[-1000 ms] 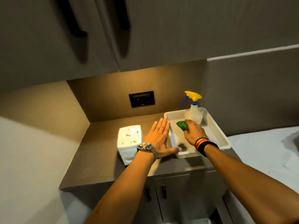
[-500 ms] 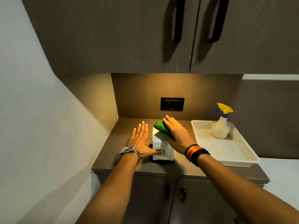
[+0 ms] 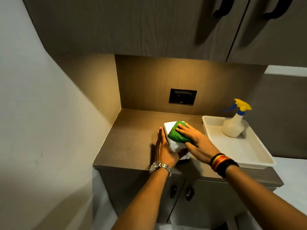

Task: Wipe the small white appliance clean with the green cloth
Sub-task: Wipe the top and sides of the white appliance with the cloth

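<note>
The small white appliance (image 3: 169, 126) stands on the brown counter (image 3: 132, 141), near its front edge. A green cloth (image 3: 177, 134) lies spread over its top. My right hand (image 3: 197, 141) presses flat on the cloth, fingers pointing left. My left hand (image 3: 163, 151) is set edge-on against the appliance's left side, fingers straight, thumb curling under its front. Most of the appliance's top and front are hidden by the cloth and my hands.
A white tray (image 3: 245, 153) sits on the counter at the right, with a spray bottle (image 3: 234, 125) with a yellow and blue head in it. A black socket plate (image 3: 182, 96) is on the back wall. Cabinets hang overhead; a wall closes the left side.
My right hand carried the green cloth from the tray to the appliance and spread it over its top. My left hand moved from the tray's side to brace the appliance's left side.
</note>
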{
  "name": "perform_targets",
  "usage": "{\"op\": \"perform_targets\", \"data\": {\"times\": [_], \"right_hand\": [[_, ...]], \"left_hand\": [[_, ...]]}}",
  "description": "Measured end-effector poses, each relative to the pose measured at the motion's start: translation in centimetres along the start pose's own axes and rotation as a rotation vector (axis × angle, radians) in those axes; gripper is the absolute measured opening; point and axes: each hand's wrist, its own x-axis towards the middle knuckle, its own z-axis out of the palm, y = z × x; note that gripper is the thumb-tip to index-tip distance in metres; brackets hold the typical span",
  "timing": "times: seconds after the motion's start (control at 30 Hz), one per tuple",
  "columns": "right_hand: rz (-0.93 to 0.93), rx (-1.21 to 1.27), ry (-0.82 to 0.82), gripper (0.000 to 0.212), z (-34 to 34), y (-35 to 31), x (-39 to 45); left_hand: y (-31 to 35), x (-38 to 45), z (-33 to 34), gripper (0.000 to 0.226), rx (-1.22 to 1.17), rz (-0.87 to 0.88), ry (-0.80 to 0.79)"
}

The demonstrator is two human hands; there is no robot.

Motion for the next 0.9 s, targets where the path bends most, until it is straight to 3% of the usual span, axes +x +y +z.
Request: {"op": "perform_targets", "data": {"times": [0.13, 0.27, 0.47, 0.77, 0.9], "right_hand": [[0.011, 0.01, -0.073, 0.066, -2.2, 2.1, 0.5], [-0.016, -0.074, -0.125, 0.068, -2.2, 3.0, 0.0], [-0.099, -0.163, -0.03, 0.059, -0.9, 3.1, -0.5], [0.032, -0.239, -0.114, 0.055, 0.2, 2.0, 6.7], [-0.132, -0.234, -0.1, 0.054, 0.4, 1.3, 4.9]], "left_hand": [[2.6, -2.7, 3.4, 0.147, -0.152, -0.119, 0.058], [2.5, -2.0, 3.9, 0.147, -0.092, -0.047, 0.074], [1.5, -0.6, 3.6, 0.151, -0.068, -0.041, 0.065], [1.0, -0.9, 4.5, 0.145, -0.049, -0.04, 0.106], [0.9, -0.6, 3.9, 0.133, -0.076, 0.018, 0.12]]}}
